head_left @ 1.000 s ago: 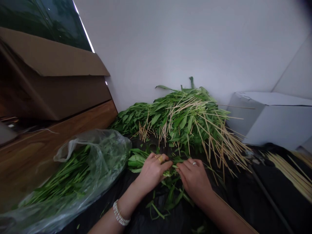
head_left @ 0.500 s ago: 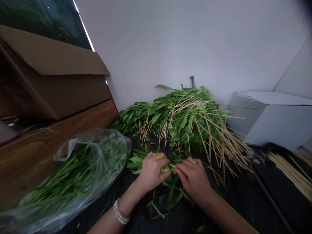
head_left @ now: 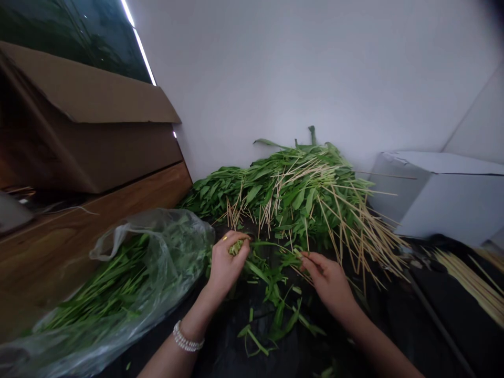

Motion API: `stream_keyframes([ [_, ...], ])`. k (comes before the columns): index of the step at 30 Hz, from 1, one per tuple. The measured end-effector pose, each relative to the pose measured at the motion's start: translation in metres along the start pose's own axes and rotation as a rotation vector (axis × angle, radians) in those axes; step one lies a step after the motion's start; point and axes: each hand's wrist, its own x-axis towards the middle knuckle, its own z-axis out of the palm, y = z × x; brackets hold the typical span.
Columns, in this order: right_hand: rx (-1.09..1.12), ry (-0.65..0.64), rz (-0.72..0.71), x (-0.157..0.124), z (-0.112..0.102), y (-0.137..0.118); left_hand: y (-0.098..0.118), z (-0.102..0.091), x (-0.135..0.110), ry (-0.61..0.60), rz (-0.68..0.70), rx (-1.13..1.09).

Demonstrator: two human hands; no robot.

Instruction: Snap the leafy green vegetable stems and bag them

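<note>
My left hand (head_left: 226, 268), with a ring and a pearl bracelet on the wrist, is closed around a bunch of leafy green stems (head_left: 236, 248); their pale cut ends show between thumb and fingers. To its right, my right hand (head_left: 328, 278) pinches a small piece of green stem (head_left: 295, 256) at its fingertips. Loose leaves and stem scraps (head_left: 281, 310) lie on the black surface between and below both hands. Behind them rises a heap of leafy greens (head_left: 255, 191) with many thin wooden skewers (head_left: 352, 226) sticking out toward the right and front.
At left, a clear plastic bag (head_left: 173, 268) holds more long greens (head_left: 106, 289). Beyond it, a cardboard box (head_left: 118, 157) rests on a wooden surface (head_left: 157, 191). A white box (head_left: 449, 199) stands at right by the wall, with a bundle of skewers (head_left: 468, 281) in front.
My hands have moved apart: the left went left and slightly up with the bunch, the right moved right with a small green piece. More loose scraps show between them.
</note>
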Motion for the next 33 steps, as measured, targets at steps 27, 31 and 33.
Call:
stream_keyframes([
  [27,-0.215,0.136,-0.327,-0.009,-0.008,-0.022,0.008,0.002,-0.003,-0.076,0.278,0.212],
  [31,-0.235,0.073,-0.329,-0.008,-0.010,-0.022,0.017,-0.032,0.022,0.341,0.082,0.008],
  [33,-0.239,0.045,-0.381,-0.007,-0.011,-0.022,0.028,-0.051,0.030,0.495,-0.034,-0.091],
])
